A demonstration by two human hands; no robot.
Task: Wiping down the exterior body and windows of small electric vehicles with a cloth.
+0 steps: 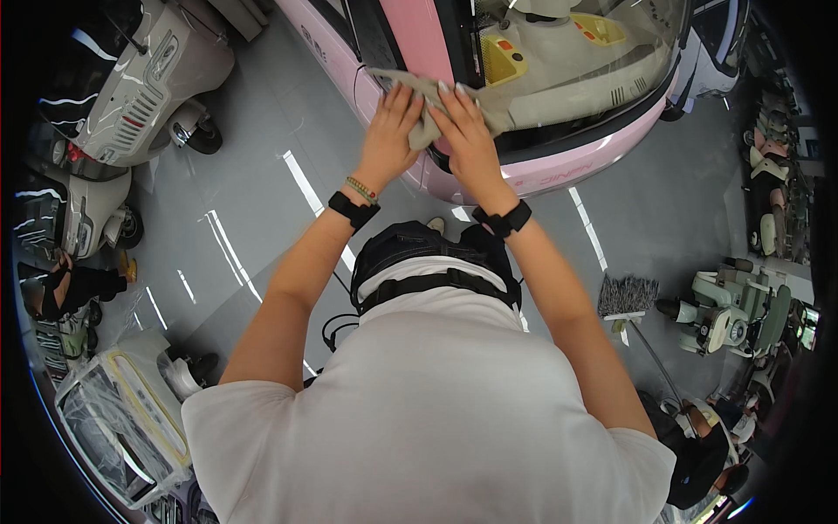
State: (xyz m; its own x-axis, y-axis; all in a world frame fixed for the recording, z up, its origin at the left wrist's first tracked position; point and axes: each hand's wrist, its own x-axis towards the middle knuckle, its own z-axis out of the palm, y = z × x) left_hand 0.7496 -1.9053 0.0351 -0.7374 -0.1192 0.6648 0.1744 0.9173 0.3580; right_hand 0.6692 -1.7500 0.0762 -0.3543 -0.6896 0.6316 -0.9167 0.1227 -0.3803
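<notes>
Both my hands lie side by side on a beige cloth (pixel 424 136), draped over the front corner of a small pink vehicle (pixel 589 154). My left hand (pixel 391 131) rests on the cloth's left part with its fingers extended. My right hand (pixel 470 141) presses the middle of the cloth, fingers slightly spread, beside the pink windscreen pillar (pixel 419 36). To the right, the cloth reaches onto the lower corner of the windscreen (pixel 563 98). Behind the glass are a pale dashboard and yellow trays (pixel 504 60). The cloth hides part of the corner beneath it.
Beige vehicles (pixel 147 98) stand at left, with a plastic-wrapped one (pixel 124 419) below. On the grey floor (pixel 255 170) at right, a person in black (pixel 697 458) holds a dust mop (pixel 627 295) near a green scooter (pixel 736 314). Another person (pixel 72 291) is at far left.
</notes>
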